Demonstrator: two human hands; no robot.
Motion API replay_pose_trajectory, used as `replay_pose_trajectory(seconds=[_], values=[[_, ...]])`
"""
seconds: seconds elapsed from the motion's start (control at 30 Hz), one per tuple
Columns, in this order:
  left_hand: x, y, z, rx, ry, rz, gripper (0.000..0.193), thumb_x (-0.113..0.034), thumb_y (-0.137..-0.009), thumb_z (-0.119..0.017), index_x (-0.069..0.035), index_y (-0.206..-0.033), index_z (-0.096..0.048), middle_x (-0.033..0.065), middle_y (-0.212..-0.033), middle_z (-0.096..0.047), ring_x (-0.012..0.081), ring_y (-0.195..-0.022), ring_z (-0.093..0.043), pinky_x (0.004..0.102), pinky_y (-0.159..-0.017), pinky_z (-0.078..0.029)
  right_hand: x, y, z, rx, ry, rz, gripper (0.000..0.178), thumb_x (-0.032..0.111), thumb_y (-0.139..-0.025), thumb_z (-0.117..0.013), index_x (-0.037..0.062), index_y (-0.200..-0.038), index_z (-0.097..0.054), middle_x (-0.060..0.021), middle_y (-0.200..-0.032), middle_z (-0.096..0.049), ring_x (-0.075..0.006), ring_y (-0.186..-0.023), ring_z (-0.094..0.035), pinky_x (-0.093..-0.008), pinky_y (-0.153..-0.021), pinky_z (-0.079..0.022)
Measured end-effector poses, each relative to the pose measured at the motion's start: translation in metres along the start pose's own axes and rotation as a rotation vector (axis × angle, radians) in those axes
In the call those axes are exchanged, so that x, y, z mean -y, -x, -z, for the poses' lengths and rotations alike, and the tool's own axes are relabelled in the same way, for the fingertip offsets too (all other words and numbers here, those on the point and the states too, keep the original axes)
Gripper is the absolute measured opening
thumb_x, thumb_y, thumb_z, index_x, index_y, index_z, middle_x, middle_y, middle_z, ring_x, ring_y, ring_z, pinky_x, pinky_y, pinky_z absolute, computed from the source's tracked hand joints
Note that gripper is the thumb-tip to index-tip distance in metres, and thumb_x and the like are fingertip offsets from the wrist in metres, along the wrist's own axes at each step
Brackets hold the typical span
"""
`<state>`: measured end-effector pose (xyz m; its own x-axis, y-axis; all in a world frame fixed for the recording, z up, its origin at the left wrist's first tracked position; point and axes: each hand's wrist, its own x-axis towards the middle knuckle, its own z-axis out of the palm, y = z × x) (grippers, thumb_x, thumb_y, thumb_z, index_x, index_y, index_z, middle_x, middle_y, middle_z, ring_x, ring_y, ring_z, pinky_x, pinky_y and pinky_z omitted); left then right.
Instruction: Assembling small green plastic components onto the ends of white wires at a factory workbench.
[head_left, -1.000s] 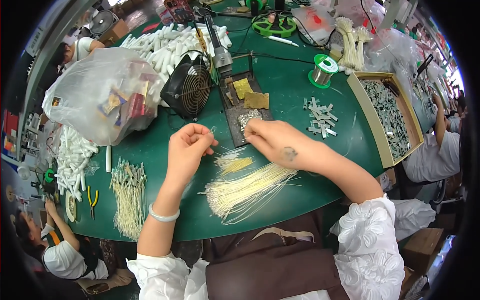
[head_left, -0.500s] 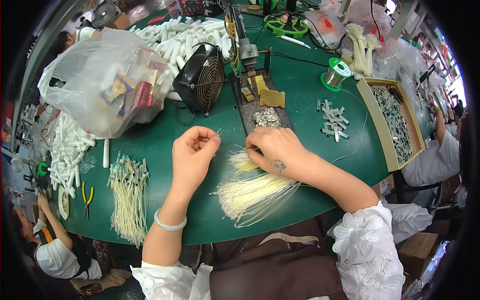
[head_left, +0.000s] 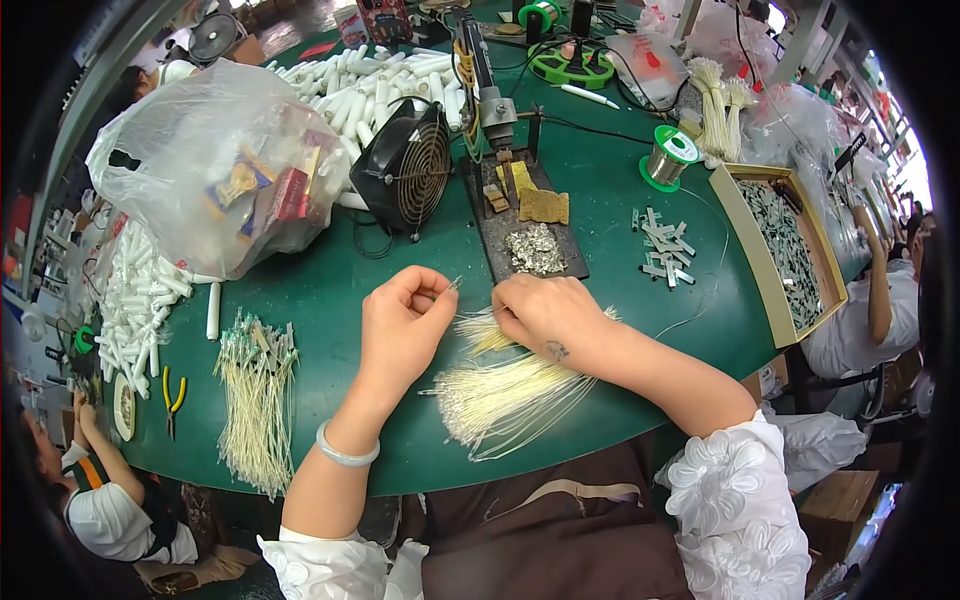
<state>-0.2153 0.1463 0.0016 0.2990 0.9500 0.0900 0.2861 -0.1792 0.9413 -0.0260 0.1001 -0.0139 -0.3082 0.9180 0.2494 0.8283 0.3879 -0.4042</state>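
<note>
My left hand (head_left: pixel 408 318) is closed in a pinch, and a small greenish-grey part (head_left: pixel 457 283) sticks out at its fingertips. My right hand (head_left: pixel 550 312) lies with bent fingers over the upper bundle of thin cream wires (head_left: pixel 487 332); its fingertips are partly hidden, so what they hold does not show. A larger bundle of cream wires (head_left: pixel 510 400) lies just below on the green table. Beyond my right hand, a heap of silvery bits (head_left: pixel 535 248) sits on the dark base of a bench fixture (head_left: pixel 497 120), beside a yellow-brown sponge (head_left: pixel 544 207).
Leftward lie wired parts (head_left: pixel 258 400), yellow-handled pliers (head_left: pixel 174 402) and white tubes (head_left: pixel 140 295). A plastic bag (head_left: pixel 225 170) and black fan (head_left: pixel 405 165) stand behind. To the right are a solder spool (head_left: pixel 670 158), small grey pieces (head_left: pixel 667 247) and a box of parts (head_left: pixel 745 255). Co-workers sit at both sides.
My left hand has moved slightly right, toward my right hand, with the small part still in its fingertips. My right hand is slightly lower, still over the wires. The whole view has shifted slightly.
</note>
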Motion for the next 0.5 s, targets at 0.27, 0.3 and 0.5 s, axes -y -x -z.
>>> replay_pose_trajectory(seconds=[0.27, 0.3, 0.5], values=[[0.001, 0.000, 0.003, 0.101, -0.058, 0.020, 0.006, -0.001, -0.080, -0.066, 0.003, -0.082, -0.063, -0.0015, -0.071, -0.061, 0.0021, -0.063, -0.053, 0.0167, -0.058, -0.043, -0.001, 0.001, 0.009, -0.097, 0.065, 0.234, 0.012, 0.014, -0.079, -0.060, 0.0047, -0.077, -0.053, -0.0090, -0.072, -0.056, -0.0257, -0.060, -0.062, -0.0367, -0.050, -0.050], [-0.001, 0.001, 0.004, 0.104, -0.057, 0.020, 0.006, -0.001, -0.080, -0.066, 0.003, -0.082, -0.063, -0.0015, -0.071, -0.061, 0.0021, -0.063, -0.053, 0.0167, -0.058, -0.043, -0.002, 0.000, 0.009, -0.097, 0.066, 0.231, 0.012, 0.014, -0.079, -0.060, 0.0047, -0.077, -0.053, -0.0090, -0.072, -0.056, -0.0257, -0.060, -0.062, -0.0367, -0.050, -0.050], [-0.012, 0.007, 0.004, 0.291, 0.114, 0.254, 0.009, -0.001, -0.079, -0.068, 0.006, -0.086, -0.066, 0.0057, -0.077, -0.067, 0.0074, -0.069, -0.061, 0.0195, -0.063, -0.049, -0.003, -0.001, 0.011, -0.220, 0.121, 0.423, 0.013, 0.013, -0.072, -0.064, 0.0075, -0.074, -0.052, -0.0043, -0.066, -0.050, -0.0176, -0.054, -0.060, -0.0313, -0.044, -0.046]])
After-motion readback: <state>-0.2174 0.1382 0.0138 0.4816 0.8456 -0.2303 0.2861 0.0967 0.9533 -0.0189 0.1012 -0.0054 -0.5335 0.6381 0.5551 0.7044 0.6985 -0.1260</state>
